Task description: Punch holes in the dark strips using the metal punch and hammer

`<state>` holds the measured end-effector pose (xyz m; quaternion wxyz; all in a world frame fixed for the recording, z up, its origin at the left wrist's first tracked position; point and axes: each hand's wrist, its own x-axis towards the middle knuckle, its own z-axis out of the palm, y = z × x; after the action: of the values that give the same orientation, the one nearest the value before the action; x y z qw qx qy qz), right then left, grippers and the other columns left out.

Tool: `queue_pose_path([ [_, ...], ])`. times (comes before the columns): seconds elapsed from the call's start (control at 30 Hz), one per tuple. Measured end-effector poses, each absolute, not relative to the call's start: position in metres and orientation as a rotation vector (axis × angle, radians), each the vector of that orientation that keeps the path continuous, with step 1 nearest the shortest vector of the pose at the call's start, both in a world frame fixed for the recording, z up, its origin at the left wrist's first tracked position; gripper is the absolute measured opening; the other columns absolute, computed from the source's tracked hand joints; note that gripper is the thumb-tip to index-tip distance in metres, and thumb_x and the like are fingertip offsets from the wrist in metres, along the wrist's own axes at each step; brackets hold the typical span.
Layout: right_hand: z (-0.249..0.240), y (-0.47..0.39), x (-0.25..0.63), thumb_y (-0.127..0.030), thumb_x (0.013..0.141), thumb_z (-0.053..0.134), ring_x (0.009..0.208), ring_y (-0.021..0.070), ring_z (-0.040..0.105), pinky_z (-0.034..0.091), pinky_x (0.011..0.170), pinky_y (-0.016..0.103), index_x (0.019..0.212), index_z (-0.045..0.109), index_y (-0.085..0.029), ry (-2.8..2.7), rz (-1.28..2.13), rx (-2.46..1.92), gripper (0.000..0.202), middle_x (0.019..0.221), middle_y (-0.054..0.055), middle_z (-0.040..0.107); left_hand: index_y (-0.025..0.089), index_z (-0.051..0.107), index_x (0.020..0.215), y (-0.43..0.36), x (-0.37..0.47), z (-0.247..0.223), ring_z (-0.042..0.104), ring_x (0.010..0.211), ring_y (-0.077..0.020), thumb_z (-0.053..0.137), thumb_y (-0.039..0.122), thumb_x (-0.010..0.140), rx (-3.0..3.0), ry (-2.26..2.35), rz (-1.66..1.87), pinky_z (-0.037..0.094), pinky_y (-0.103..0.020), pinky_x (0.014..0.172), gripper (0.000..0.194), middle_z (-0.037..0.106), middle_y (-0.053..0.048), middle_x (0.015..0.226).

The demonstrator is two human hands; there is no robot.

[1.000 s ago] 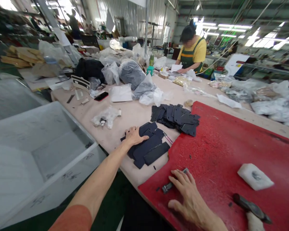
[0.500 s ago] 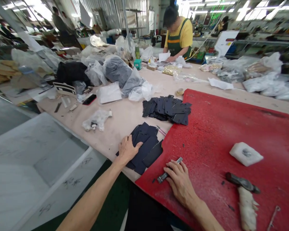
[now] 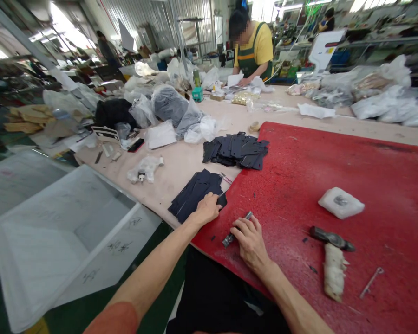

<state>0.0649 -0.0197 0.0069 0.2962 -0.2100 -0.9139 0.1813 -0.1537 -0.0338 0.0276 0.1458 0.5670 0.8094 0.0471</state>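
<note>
Dark navy cut pieces (image 3: 195, 194) lie stacked on the tabletop (image 3: 181, 162) at the edge of the red mat (image 3: 334, 176); the near end of the stack is pressed by the left hand (image 3: 207, 209), its fingers curled over one piece. Just beside it, a small metal punch (image 3: 237, 229) on the mat is touched by the loosely bent fingers of the right hand (image 3: 251, 241). Farther right, a hammer (image 3: 330, 257) and a white block (image 3: 340, 202) are seen, and a second dark pile (image 3: 235, 149) lies beyond.
</note>
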Motion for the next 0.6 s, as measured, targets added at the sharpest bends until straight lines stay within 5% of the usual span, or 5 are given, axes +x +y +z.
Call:
queue_pose_path([
  [0.4, 0.005, -0.023, 0.128, -0.007, 0.088, 0.040, 0.108, 0.0209, 0.054, 0.028, 0.109, 0.049, 0.110, 0.060, -0.024, -2.244, 0.518, -0.656, 0.034, 0.109, 0.005, 0.066, 0.011, 0.059, 0.103, -0.008, -0.156, 0.035, 0.060, 0.109, -0.0322, 0.067, 0.028, 0.071, 1.390, 2.421, -0.149, 0.050, -0.036, 0.088, 0.037, 0.060, -0.019, 0.115],
  [0.6, 0.005, -0.026, 0.133, -0.006, 0.088, 0.040, 0.107, 0.0203, 0.055, 0.030, 0.107, 0.049, 0.109, 0.060, -0.023, -2.227, 0.530, -0.666, 0.034, 0.109, 0.005, 0.066, 0.012, 0.060, 0.104, -0.007, -0.154, 0.033, 0.065, 0.100, -0.0277, 0.066, 0.021, 0.070, 1.244, 2.499, -0.077, 0.050, -0.032, 0.079, 0.035, 0.066, -0.016, 0.107],
])
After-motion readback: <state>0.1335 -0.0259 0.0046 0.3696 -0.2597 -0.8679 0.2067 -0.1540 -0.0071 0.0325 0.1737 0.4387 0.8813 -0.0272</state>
